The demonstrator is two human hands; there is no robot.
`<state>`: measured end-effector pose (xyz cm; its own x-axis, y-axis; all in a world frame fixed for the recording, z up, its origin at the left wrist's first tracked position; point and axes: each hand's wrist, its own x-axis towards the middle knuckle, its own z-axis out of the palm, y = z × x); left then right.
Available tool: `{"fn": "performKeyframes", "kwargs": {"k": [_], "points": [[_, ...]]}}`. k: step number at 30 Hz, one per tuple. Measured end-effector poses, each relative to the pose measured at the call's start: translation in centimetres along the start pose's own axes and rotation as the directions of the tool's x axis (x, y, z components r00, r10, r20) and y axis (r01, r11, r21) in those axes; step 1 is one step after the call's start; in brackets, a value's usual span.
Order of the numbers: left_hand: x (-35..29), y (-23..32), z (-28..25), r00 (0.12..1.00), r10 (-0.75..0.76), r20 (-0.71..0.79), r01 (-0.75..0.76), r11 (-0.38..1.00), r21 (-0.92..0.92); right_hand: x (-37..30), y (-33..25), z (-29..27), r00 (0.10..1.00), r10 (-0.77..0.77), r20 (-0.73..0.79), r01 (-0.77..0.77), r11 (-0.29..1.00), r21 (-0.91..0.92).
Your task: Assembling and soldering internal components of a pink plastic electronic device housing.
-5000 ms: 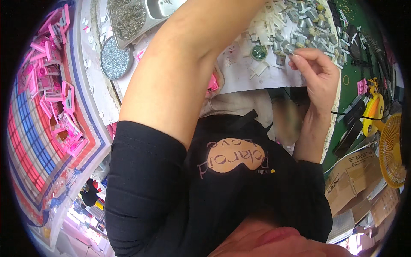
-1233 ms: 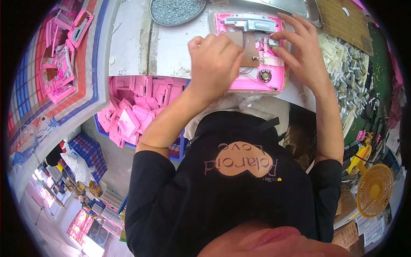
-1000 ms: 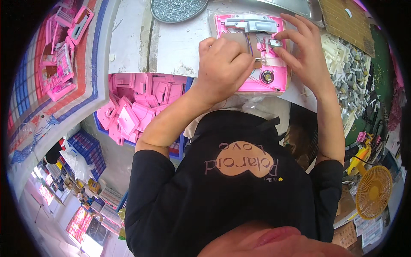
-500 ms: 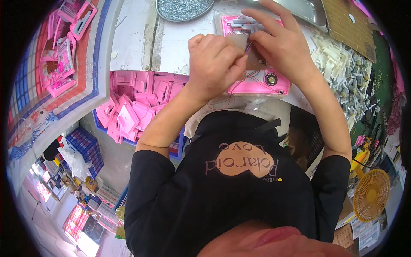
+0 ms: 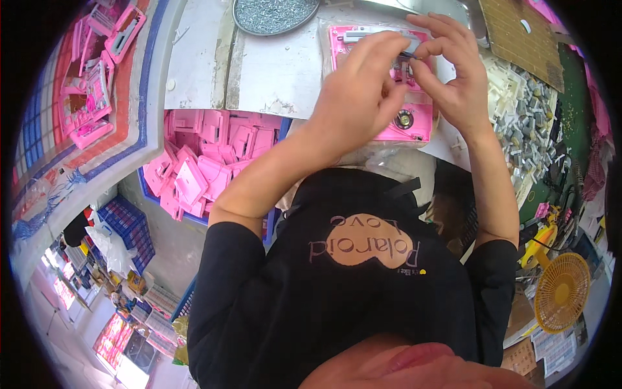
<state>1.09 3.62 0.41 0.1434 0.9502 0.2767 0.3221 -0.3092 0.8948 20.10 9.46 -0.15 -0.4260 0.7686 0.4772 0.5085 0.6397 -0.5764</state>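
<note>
On the worktable, a pink plastic casing (image 5: 420, 129) lies with its inside facing up, on clear plastic film. A small round speaker (image 5: 403, 119) sits in its near part, and a grey plastic piece (image 5: 353, 36) lies along its far edge. My left hand (image 5: 363, 91) is over the casing's left side, fingers bent and closed toward a small dark thing (image 5: 408, 54). From the right, my right hand (image 5: 457, 78) pinches at the same dark thing with thumb and index finger. My fingers cover most of it, so its kind is unclear.
A round metal dish of screws (image 5: 275, 14) stands at the far left of the table. Pink casing parts (image 5: 194, 175) fill a blue crate below the edge. White plastic pieces (image 5: 505, 91) and grey parts (image 5: 534, 120) are heaped at right, near cardboard (image 5: 521, 42) and a yellow fan (image 5: 562, 292).
The brown board that lay flat over the casing no longer shows there, and pink interior is exposed. My left hand has moved right; my right hand has shifted slightly, its fingers now pinched.
</note>
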Motion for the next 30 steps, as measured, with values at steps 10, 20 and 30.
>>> {"fn": "performKeyframes", "kwargs": {"k": [10,20,30], "points": [[1.2,-4.5,-5.7,0.94,-0.233,-0.249,0.227,0.973,-0.052,-1.1,0.9,-0.2,0.998,0.052,-0.023,-0.052,0.999,0.0],[1.8,-0.6,1.5,0.998,0.043,-0.041,-0.039,0.996,0.077,-1.3,1.2,0.0,0.986,0.163,-0.037,-0.148,0.952,0.267],[2.9,-0.3,0.3,0.96,-0.238,0.145,0.251,0.964,-0.081,-3.1,0.4,0.8,0.971,0.213,-0.106,-0.184,0.954,0.236]]}}
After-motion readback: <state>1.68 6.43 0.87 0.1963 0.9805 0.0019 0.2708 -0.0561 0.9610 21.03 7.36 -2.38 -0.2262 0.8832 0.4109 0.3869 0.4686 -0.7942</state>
